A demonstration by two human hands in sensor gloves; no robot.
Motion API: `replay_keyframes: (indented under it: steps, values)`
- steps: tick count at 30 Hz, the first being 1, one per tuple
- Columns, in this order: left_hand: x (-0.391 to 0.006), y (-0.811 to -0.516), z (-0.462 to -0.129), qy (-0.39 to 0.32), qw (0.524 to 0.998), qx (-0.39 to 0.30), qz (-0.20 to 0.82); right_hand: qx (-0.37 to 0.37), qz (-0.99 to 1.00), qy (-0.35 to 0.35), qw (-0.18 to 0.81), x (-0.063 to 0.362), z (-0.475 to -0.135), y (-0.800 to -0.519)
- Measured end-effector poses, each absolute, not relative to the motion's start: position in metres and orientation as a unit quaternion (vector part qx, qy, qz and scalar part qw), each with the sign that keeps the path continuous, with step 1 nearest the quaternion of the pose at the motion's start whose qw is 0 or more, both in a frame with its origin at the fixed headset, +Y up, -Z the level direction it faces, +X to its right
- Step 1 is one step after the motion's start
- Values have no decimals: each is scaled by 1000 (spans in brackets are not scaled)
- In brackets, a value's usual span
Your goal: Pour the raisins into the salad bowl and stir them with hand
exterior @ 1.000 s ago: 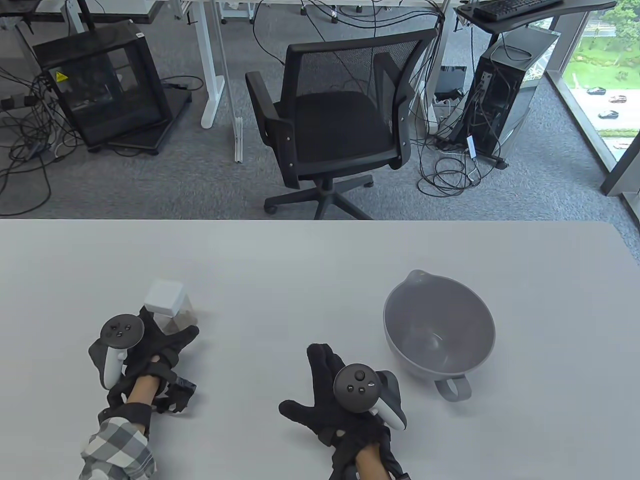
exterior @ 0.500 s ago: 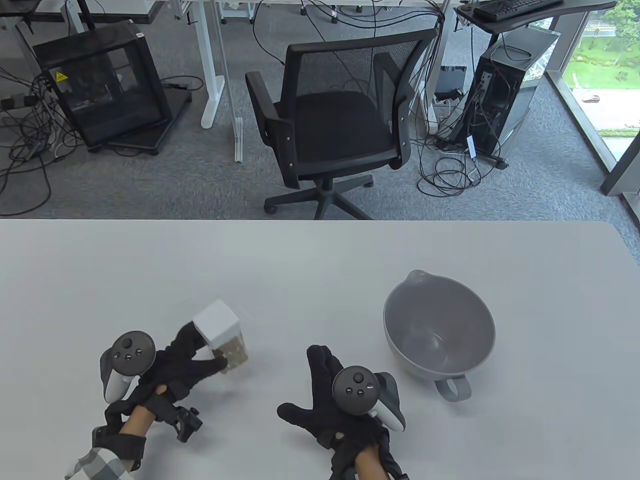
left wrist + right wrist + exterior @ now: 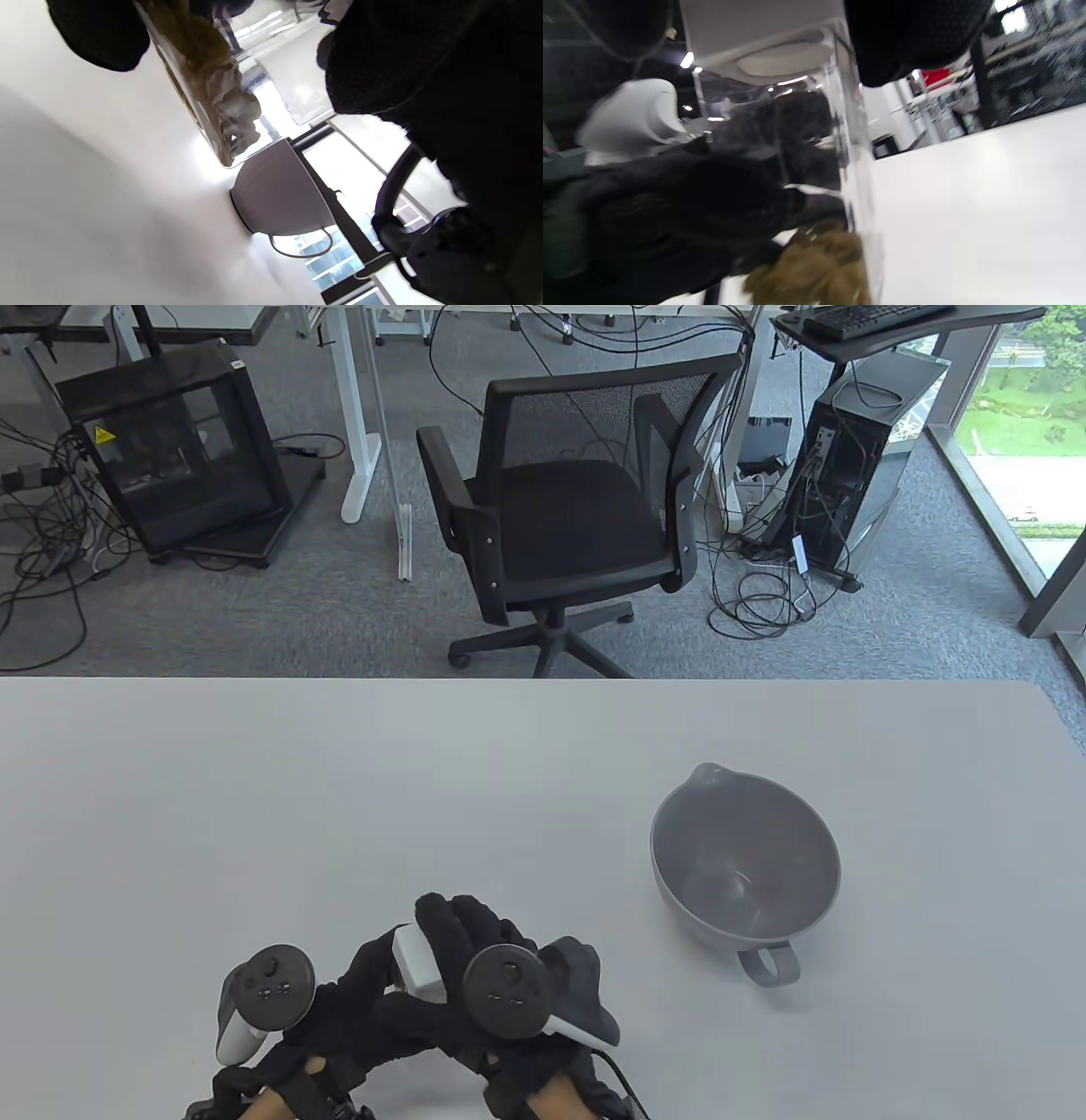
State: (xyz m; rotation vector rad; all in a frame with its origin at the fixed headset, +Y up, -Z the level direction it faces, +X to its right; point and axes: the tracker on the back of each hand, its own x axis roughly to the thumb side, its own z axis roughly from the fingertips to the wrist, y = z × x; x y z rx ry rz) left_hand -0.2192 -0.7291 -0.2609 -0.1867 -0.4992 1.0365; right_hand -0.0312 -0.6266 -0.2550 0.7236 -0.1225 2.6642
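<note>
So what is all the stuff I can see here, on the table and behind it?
Table: one, white, foreground.
Salad bowl: one, grey, empty, on the table's right part.
Raisin container: one, clear with white lid, held above the table's near edge.
Raisins: brownish, inside the container.
Office chair: one, black, behind the table.
Computer tower: one, black, back right.
Cabinet: one, black, back left.
Left hand: black glove, grips the container.
Right hand: black glove, over the lid.

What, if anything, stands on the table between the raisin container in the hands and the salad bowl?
Nothing visible does. Only bare table lies between the raisin container, held by the left hand and right hand, and the salad bowl. The white lid is still on, though.
</note>
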Motion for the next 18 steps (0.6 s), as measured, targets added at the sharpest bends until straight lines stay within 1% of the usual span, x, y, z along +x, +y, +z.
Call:
replay_keyframes:
  steps: [1,2,3,5,6,7,8,10,11,12,13,14,15,17,18]
  values:
    - [-219,-730,-261,-235,832,-92,494,261,950,-48,166,-36,-255,-622]
    - [-220,-730,-262,-237,827,-97,500,271,950,-35,149,-40,-256,-617]
    - [-222,-731,-263,-238,823,-102,506,289,947,-12,137,-45,-256,-612]
    - [-225,-733,-266,-259,823,-100,496,347,927,68,123,-52,-259,-604]
    - [-227,-734,-266,-280,815,-124,492,397,899,123,138,-54,-259,-601]
    - [-227,-735,-266,-291,809,-131,493,432,875,140,168,-56,-259,-599]
    - [-227,-735,-266,-291,809,-133,493,438,867,153,182,-55,-258,-598]
    - [-226,-734,-266,-280,820,-120,484,421,873,132,208,-53,-257,-598]
    - [-226,-735,-266,-274,820,-120,488,381,897,92,204,-53,-255,-600]
    - [-224,-736,-266,-267,815,-122,500,321,930,41,172,-53,-252,-603]
    - [-224,-737,-266,-261,812,-126,506,287,948,13,138,-54,-249,-604]
    - [-223,-738,-266,-250,813,-128,510,252,965,-9,74,-56,-247,-607]
    - [-222,-739,-266,-244,819,-130,503,253,967,14,34,-59,-245,-609]
    - [-221,-741,-266,-261,834,-131,468,312,944,84,70,-67,-242,-612]
    - [-219,-741,-265,-268,834,-140,462,354,925,111,81,-69,-242,-613]
